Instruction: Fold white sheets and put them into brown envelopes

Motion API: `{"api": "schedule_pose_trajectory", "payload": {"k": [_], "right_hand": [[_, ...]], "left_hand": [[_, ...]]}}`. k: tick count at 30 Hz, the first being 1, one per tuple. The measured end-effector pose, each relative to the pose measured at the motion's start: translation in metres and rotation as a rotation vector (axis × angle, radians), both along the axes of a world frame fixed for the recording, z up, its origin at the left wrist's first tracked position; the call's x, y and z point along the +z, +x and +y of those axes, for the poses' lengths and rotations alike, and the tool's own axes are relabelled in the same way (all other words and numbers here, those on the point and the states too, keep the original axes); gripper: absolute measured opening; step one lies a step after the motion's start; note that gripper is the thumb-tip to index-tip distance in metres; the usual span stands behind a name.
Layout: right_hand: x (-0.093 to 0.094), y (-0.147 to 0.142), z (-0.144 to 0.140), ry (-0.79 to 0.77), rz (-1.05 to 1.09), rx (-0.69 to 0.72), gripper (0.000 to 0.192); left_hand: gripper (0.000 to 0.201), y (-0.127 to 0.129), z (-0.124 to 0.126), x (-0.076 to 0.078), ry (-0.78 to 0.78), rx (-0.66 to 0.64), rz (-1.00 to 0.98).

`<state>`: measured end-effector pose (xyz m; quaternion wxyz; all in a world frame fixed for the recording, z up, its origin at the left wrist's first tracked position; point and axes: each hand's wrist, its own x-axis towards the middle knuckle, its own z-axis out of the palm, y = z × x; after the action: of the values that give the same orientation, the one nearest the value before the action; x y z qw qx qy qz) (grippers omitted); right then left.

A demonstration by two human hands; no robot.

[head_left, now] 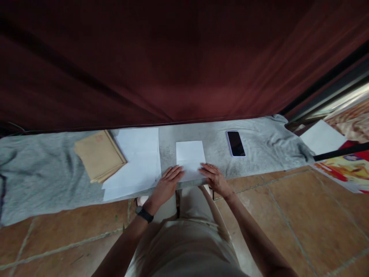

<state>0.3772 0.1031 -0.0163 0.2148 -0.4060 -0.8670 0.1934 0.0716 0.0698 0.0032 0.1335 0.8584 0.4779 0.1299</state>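
Observation:
A small white sheet of paper (190, 154), with a faint crease across it, lies on the grey cloth in front of me. My left hand (170, 179) rests flat at its lower left edge, fingers stretched out and fingertips on the paper. On the opposite edge, my right hand (215, 177) lies with extended fingers touching the sheet. Left of my left hand is a stack of larger white paper (140, 154). A pile of brown envelopes (99, 156) sits partly on top of that stack.
A phone (236, 144) lies face up on the grey cloth (265, 142) to the right. Dark red fabric (184, 69) hangs behind the narrow surface. At far right are a white sheet (323, 137) and a colourful printed package (346, 169). Tiled floor (276, 200) shows below.

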Motion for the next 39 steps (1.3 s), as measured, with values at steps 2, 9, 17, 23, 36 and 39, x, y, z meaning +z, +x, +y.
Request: {"api": "schedule_pose_trajectory", "payload": {"k": [2,9,17,23,36,39], "right_hand": [[-0.001,-0.001,0.001,0.004,0.005,-0.002,0.048],[-0.002,-0.003,0.008,0.033,0.085,-0.013,0.042],[0.003,-0.004,0.015,-0.068,0.193,-0.155,0.030],[0.004,-0.016,0.026,-0.071,0.142,-0.342,0.040],[0.028,-0.045,0.056,-0.249,-0.273,-0.632,0.037],[0.034,-0.049,0.060,-0.266,-0.337,-0.644,0.038]], "left_hand": [[0.058,0.004,-0.005,0.002,-0.007,-0.001,-0.012],[0.046,0.007,0.013,0.000,-0.009,0.040,-0.176],[0.020,0.011,0.019,-0.010,-0.081,0.387,-0.454],[0.017,0.021,0.033,-0.007,-0.133,0.651,-0.570],[0.022,0.041,0.069,0.017,-0.159,0.805,-0.314],[0.023,0.044,0.075,0.023,-0.170,0.837,-0.218]]}}
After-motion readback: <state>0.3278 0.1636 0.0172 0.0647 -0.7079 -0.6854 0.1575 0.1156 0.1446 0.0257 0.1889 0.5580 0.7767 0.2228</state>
